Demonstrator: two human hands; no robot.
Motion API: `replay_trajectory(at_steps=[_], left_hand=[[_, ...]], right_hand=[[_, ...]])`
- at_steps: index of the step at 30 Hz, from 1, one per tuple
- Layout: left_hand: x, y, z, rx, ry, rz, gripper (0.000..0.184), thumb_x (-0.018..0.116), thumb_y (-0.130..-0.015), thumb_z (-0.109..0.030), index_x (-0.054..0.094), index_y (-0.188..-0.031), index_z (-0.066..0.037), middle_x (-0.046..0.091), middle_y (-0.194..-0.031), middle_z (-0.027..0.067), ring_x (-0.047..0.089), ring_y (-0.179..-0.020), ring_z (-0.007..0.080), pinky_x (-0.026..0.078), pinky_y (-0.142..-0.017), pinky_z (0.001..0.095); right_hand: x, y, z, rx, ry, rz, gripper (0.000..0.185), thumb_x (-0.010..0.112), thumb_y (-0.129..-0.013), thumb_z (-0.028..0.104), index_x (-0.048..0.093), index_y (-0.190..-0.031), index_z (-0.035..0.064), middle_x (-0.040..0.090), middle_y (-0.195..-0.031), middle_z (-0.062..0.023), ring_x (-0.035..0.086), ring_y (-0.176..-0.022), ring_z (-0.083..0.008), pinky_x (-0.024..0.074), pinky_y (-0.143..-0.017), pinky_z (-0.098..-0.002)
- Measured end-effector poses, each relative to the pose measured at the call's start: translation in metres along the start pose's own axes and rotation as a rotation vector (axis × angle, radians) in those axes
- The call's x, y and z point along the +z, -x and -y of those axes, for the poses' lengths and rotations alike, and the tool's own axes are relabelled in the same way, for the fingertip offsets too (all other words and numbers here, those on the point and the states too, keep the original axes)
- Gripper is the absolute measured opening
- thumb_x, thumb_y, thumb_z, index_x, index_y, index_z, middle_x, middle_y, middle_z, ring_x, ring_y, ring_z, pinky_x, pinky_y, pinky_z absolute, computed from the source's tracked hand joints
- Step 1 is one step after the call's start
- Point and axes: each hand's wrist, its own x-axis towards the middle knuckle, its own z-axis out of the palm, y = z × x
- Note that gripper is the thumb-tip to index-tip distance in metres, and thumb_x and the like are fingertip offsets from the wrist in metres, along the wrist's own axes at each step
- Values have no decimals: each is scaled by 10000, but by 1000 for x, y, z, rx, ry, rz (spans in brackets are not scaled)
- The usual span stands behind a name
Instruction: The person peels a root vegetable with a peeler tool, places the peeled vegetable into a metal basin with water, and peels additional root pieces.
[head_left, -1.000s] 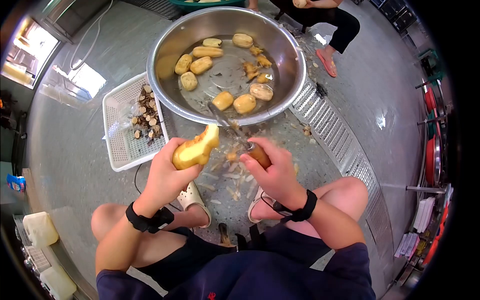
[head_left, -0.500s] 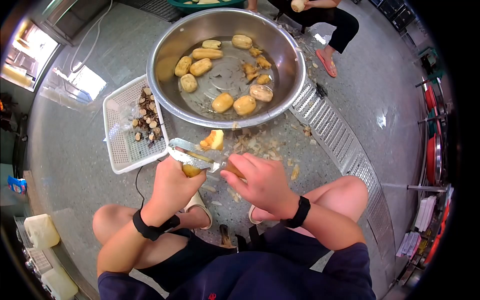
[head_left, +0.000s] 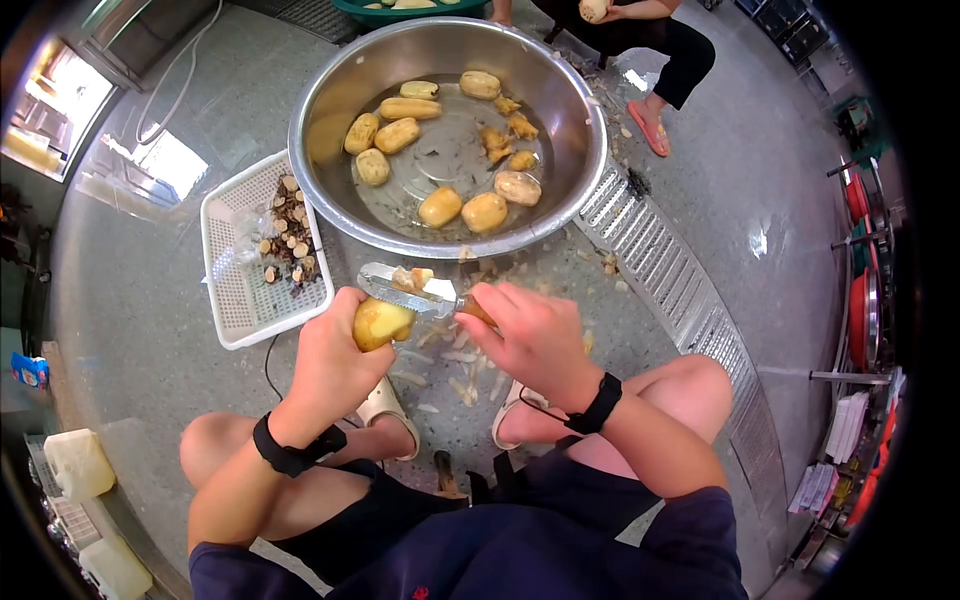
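My left hand [head_left: 333, 350] is closed around a potato [head_left: 384, 324], yellow-brown with a pale, partly peeled face. My right hand [head_left: 530, 328] grips the brown handle of a knife [head_left: 440, 306]. Its wide metal blade has a toothed edge and lies just above the potato, pointing left. A yellowish cut piece shows at the blade, though I cannot tell whether it rests on it. Beyond my hands stands a large metal basin [head_left: 448, 250] holding shallow water, several peeled, pale yellow roots [head_left: 484, 212] and some knobby orange-brown pieces [head_left: 496, 143].
Left of the basin is a white plastic basket [head_left: 222, 290] with dark-rimmed cut ends [head_left: 290, 240]. Peelings [head_left: 465, 370] litter the floor by my feet. A metal drain grate [head_left: 660, 245] runs along the right. Across the basin, another person [head_left: 660, 50] holds a pale root.
The knife has moved from across the potato to just beyond it, baring its pale face. The orange-yellow piece beyond the blade now appears lower, against the blade. My view shifts slightly.
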Motion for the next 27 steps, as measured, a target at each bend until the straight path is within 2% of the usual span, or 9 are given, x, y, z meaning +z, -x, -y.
replay_trajectory(at_steps=[3,4,6,10,13,16,19,22,27], left_hand=[[-7,6,0,-16,-34,8,344,728,-764,-18,602,-1083,11,724,-892,185,734,-818,298,562,-741,369],[-10,6,0,-21,-40,15,339,720,-765,-4,611,-1086,10,728,-893,170,735,-813,263,559,-746,354],[-10,4,2,-19,-16,7,342,716,-764,0,609,-1089,10,725,-890,174,735,-810,281,560,-746,358],[-11,1,3,13,-78,4,359,708,-762,11,600,-1104,5,719,-887,182,731,-804,315,562,-743,362],[-8,1,3,50,-110,-16,371,721,-763,-28,573,-1102,-15,708,-878,217,710,-822,417,562,-713,423],[-5,2,4,-15,-98,15,389,728,-760,-32,553,-1106,-1,711,-891,220,716,-840,417,566,-726,422],[-6,5,-4,-54,0,-2,332,712,-750,25,555,-1042,16,725,-920,185,733,-835,273,559,-749,355],[-2,5,5,-4,4,-32,378,733,-758,-25,558,-1090,11,725,-911,217,729,-857,393,572,-749,411],[-11,5,5,-44,-15,-2,381,732,-750,-18,565,-1092,0,724,-909,209,726,-837,382,571,-741,407]], right_hand=[[-1,-1,-30,231,126,32,251,723,-939,324,683,-1015,88,694,-843,-79,681,-696,-310,515,-569,-399],[-2,-1,-31,217,99,-6,250,700,-954,336,675,-1012,94,687,-830,-80,680,-686,-311,516,-564,-402],[-5,-2,-33,178,47,-69,256,655,-985,360,660,-1005,105,673,-804,-82,677,-668,-313,520,-553,-408],[8,13,-4,176,-133,-41,251,679,-971,342,672,-1032,98,691,-845,-85,677,-678,-319,525,-566,-415],[11,13,9,149,-225,-44,237,694,-959,326,670,-1049,108,681,-849,-80,672,-670,-308,521,-561,-411],[12,15,20,112,-229,-6,215,695,-957,311,660,-1041,116,663,-839,-74,665,-660,-297,514,-549,-401],[13,16,23,139,-205,18,200,685,-963,308,642,-1000,116,646,-821,-70,661,-651,-291,507,-534,-394],[17,13,13,157,-107,27,210,677,-970,313,624,-959,110,641,-810,-72,660,-639,-296,504,-525,-391],[19,12,-22,216,-3,-30,229,663,-985,320,616,-974,96,660,-787,-96,663,-638,-333,504,-534,-417]])
